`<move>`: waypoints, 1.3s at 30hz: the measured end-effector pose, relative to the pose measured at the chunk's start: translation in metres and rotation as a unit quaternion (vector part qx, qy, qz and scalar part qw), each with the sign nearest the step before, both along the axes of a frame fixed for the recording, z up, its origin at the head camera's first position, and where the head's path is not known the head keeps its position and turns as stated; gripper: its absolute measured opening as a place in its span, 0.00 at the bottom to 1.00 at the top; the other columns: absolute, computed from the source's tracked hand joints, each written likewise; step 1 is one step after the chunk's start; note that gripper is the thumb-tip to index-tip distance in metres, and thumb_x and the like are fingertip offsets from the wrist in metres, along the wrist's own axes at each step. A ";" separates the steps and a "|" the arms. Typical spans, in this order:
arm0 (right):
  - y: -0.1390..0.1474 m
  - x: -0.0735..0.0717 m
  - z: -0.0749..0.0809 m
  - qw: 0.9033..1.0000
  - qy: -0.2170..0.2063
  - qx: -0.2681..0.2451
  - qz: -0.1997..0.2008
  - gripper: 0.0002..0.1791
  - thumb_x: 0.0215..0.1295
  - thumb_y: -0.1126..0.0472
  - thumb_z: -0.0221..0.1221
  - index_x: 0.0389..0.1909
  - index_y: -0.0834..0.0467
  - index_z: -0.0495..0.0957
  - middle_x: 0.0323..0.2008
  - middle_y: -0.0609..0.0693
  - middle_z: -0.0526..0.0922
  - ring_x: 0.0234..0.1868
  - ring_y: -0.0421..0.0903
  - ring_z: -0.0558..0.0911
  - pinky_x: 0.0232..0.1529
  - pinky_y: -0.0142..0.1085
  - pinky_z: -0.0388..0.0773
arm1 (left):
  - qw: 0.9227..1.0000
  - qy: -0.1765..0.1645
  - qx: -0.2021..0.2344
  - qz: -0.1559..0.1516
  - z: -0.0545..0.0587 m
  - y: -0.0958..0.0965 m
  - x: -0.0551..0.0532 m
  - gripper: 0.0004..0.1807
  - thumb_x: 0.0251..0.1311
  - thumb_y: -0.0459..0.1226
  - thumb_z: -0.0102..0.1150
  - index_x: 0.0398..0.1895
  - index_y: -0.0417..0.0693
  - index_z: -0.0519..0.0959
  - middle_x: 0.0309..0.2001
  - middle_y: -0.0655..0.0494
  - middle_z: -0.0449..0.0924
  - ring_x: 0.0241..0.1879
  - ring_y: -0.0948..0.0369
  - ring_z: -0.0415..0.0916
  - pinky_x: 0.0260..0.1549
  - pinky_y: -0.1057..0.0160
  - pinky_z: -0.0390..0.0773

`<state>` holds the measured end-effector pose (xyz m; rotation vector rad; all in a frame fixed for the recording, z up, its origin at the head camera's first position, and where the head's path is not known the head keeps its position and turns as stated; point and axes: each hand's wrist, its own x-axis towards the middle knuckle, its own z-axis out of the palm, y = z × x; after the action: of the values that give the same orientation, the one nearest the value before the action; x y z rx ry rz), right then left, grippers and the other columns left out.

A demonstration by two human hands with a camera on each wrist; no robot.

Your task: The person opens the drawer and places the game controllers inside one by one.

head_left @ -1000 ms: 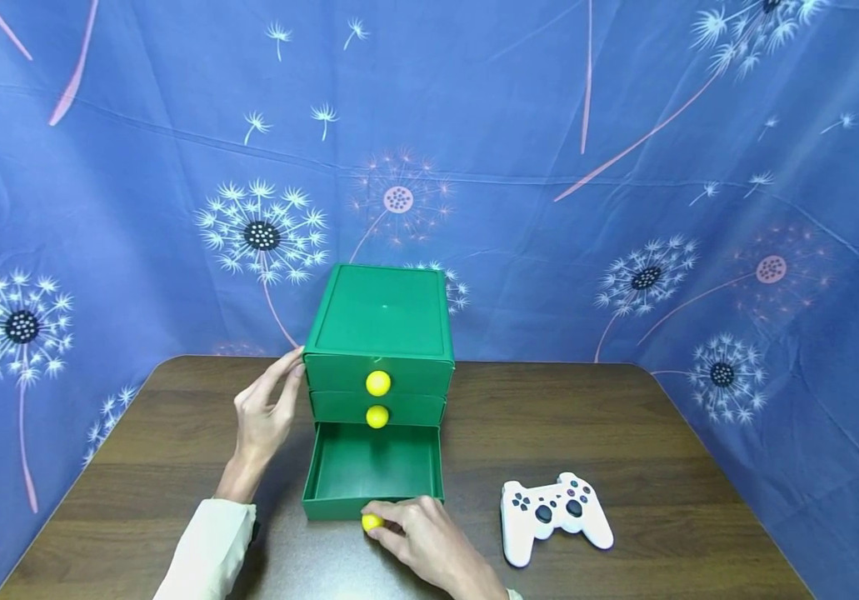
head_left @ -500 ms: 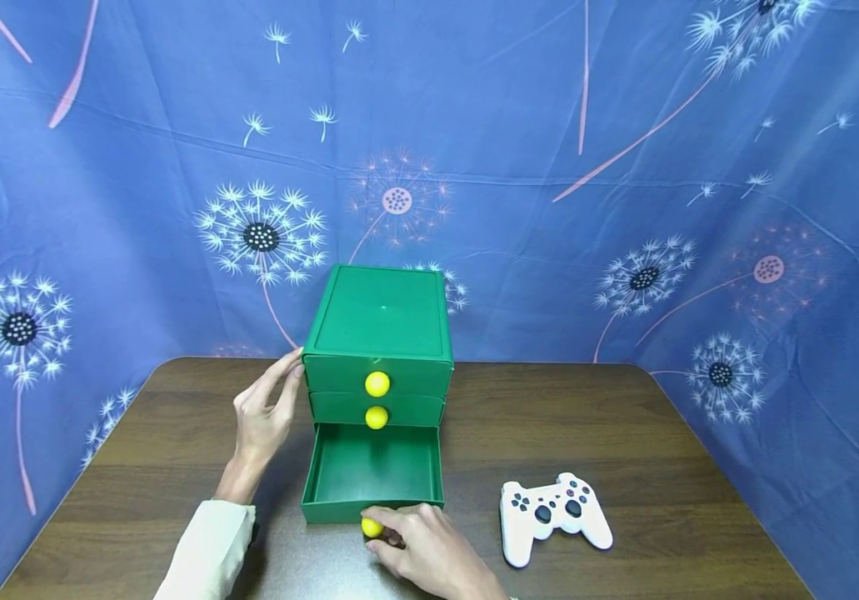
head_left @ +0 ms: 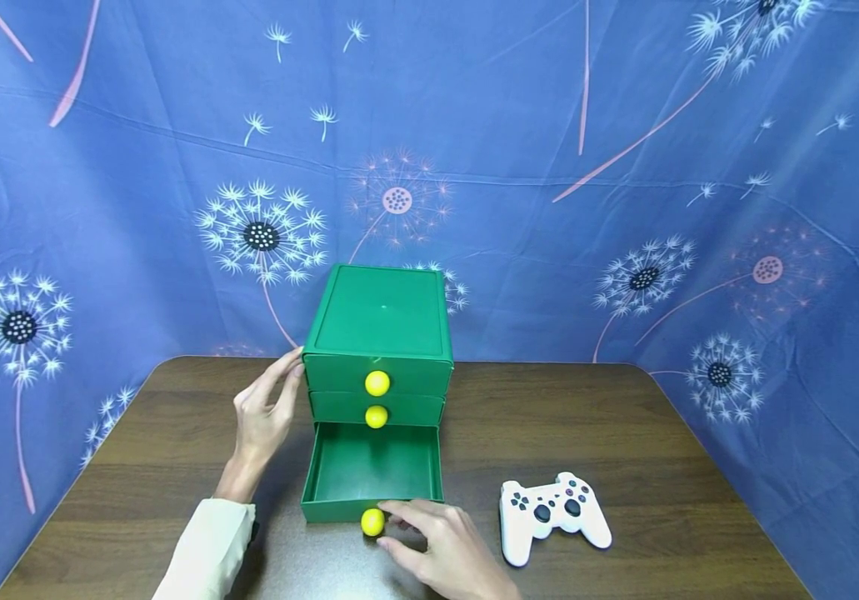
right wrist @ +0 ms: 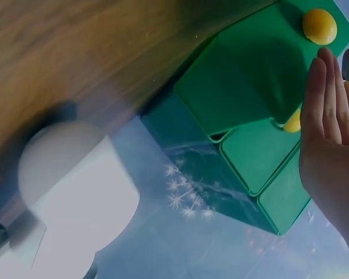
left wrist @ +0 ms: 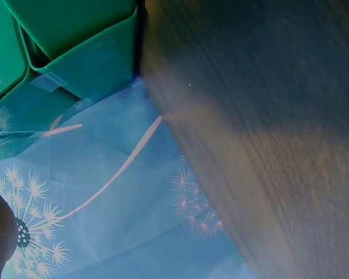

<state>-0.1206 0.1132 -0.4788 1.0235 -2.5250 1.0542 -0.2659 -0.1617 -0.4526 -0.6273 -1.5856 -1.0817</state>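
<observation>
A green drawer unit with round yellow knobs stands on the table. Its bottom drawer is pulled out, with nothing visible inside; both upper drawers are closed. My left hand rests its extended fingertips against the unit's upper left side. By the pulled-out drawer's yellow knob is my right hand, thumb and forefinger spread apart just right of the knob. In the right wrist view, the fingers look straight and hold nothing, near the knob.
A white game controller lies on the wooden table, right of the drawer unit. Behind the table hangs a blue cloth with a dandelion print.
The right hand has let go of the bottom drawer's knob, its fingers spreading and shifting slightly right. The drawer stays pulled out, and the left hand has kept its place.
</observation>
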 end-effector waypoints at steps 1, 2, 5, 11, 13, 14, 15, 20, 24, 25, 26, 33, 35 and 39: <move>0.002 0.001 0.001 1.000 0.002 -0.005 0.000 0.17 0.71 0.54 0.67 0.57 0.55 0.85 0.41 0.45 0.88 0.40 0.35 0.85 0.40 0.25 0.81 | 1.000 0.000 0.000 0.000 0.000 0.000 0.000 0.28 0.43 0.07 0.65 0.51 0.29 0.84 0.41 0.37 0.88 0.50 0.75 0.80 0.52 0.73 0.79; 0.003 0.001 0.001 1.000 0.005 -0.009 -0.001 0.18 0.71 0.54 0.68 0.57 0.56 0.85 0.42 0.45 0.88 0.40 0.36 0.86 0.39 0.26 0.82 | 1.000 0.000 0.000 0.000 0.000 0.000 0.000 0.28 0.43 0.07 0.65 0.51 0.29 0.84 0.41 0.37 0.88 0.50 0.75 0.80 0.52 0.73 0.79; 0.009 0.003 0.004 1.000 0.013 -0.026 -0.001 0.18 0.69 0.55 0.69 0.57 0.56 0.85 0.43 0.47 0.88 0.41 0.39 0.86 0.39 0.30 0.84 | 1.000 0.000 0.000 0.000 0.000 0.000 0.000 0.28 0.43 0.07 0.65 0.51 0.29 0.84 0.41 0.37 0.88 0.50 0.75 0.80 0.51 0.73 0.79; 0.020 0.004 0.005 0.997 0.036 -0.066 0.007 0.17 0.68 0.61 0.70 0.56 0.55 0.84 0.45 0.49 0.88 0.42 0.41 0.88 0.39 0.36 0.87 | 1.000 -0.002 -0.001 0.002 0.001 0.001 0.000 0.29 0.43 0.07 0.65 0.51 0.29 0.85 0.41 0.37 0.88 0.48 0.75 0.81 0.50 0.74 0.79; 0.024 0.004 0.005 0.996 0.045 -0.074 0.006 0.18 0.67 0.62 0.70 0.57 0.55 0.84 0.44 0.48 0.88 0.42 0.42 0.88 0.39 0.35 0.87 | 1.000 -0.002 0.000 0.002 0.001 0.001 0.000 0.29 0.43 0.07 0.65 0.51 0.29 0.85 0.40 0.37 0.88 0.48 0.74 0.81 0.49 0.75 0.79; 0.026 0.004 0.005 0.996 0.049 -0.076 0.006 0.18 0.67 0.62 0.70 0.57 0.54 0.84 0.44 0.48 0.88 0.42 0.42 0.88 0.39 0.35 0.87 | 1.000 -0.003 0.000 0.002 0.001 0.001 0.000 0.29 0.43 0.07 0.65 0.51 0.29 0.85 0.40 0.37 0.88 0.47 0.74 0.81 0.49 0.75 0.79; 0.028 0.004 0.005 0.996 0.054 -0.078 0.004 0.19 0.67 0.63 0.71 0.58 0.54 0.84 0.44 0.48 0.88 0.41 0.42 0.88 0.39 0.35 0.87 | 1.000 -0.003 0.000 0.002 0.001 0.001 0.001 0.29 0.43 0.07 0.65 0.51 0.29 0.85 0.40 0.37 0.88 0.47 0.73 0.82 0.49 0.75 0.79; 0.037 0.006 0.005 0.994 0.074 -0.081 -0.010 0.22 0.64 0.63 0.72 0.59 0.53 0.83 0.43 0.47 0.88 0.40 0.41 0.87 0.38 0.32 0.86 | 1.000 0.000 0.004 0.005 0.002 0.001 0.002 0.28 0.43 0.08 0.65 0.50 0.29 0.85 0.40 0.37 0.88 0.45 0.71 0.83 0.48 0.75 0.79; 0.045 0.009 0.006 0.993 0.080 -0.077 -0.025 0.24 0.61 0.63 0.74 0.59 0.52 0.83 0.44 0.47 0.88 0.40 0.41 0.87 0.39 0.31 0.85 | 1.000 0.002 0.005 0.003 0.003 0.002 0.003 0.28 0.43 0.08 0.65 0.51 0.28 0.85 0.40 0.36 0.88 0.46 0.73 0.82 0.48 0.75 0.79; 0.047 0.010 0.006 0.993 0.080 -0.076 -0.029 0.24 0.61 0.63 0.75 0.59 0.51 0.83 0.45 0.46 0.88 0.40 0.41 0.87 0.39 0.31 0.85 | 1.000 0.002 0.005 0.001 0.003 0.002 0.003 0.28 0.43 0.07 0.65 0.51 0.28 0.84 0.40 0.36 0.88 0.47 0.73 0.82 0.49 0.75 0.79; 0.049 0.011 0.006 0.993 0.083 -0.072 -0.032 0.25 0.61 0.62 0.75 0.59 0.51 0.83 0.45 0.46 0.88 0.40 0.41 0.87 0.40 0.31 0.85 | 1.000 0.002 0.005 0.001 0.004 0.002 0.004 0.28 0.43 0.07 0.65 0.50 0.28 0.84 0.40 0.36 0.88 0.48 0.74 0.82 0.49 0.75 0.79; 0.063 0.015 0.006 0.992 0.097 -0.058 -0.059 0.26 0.58 0.62 0.76 0.59 0.50 0.83 0.47 0.41 0.87 0.41 0.41 0.86 0.40 0.31 0.85 | 1.000 0.001 0.005 0.000 0.006 0.004 0.006 0.29 0.41 0.06 0.64 0.51 0.28 0.84 0.40 0.35 0.87 0.50 0.75 0.81 0.50 0.74 0.79; 0.068 0.015 0.005 0.990 0.107 -0.056 -0.069 0.26 0.59 0.61 0.76 0.59 0.50 0.84 0.47 0.40 0.87 0.41 0.40 0.86 0.40 0.30 0.84 | 1.000 0.000 0.004 0.001 0.006 0.004 0.006 0.30 0.41 0.06 0.64 0.51 0.28 0.84 0.40 0.36 0.87 0.49 0.75 0.81 0.50 0.74 0.79; 0.078 0.017 0.005 0.986 0.127 -0.052 -0.090 0.24 0.60 0.58 0.75 0.58 0.50 0.84 0.48 0.41 0.87 0.45 0.41 0.87 0.49 0.26 0.81 | 1.000 0.000 0.005 0.004 0.006 0.004 0.005 0.29 0.41 0.06 0.64 0.51 0.28 0.84 0.40 0.36 0.87 0.49 0.75 0.81 0.50 0.74 0.79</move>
<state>-0.1041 0.1915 -0.4736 0.8246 -2.2841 0.9282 -0.2605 -0.1581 -0.4469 -0.6146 -1.5811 -1.0827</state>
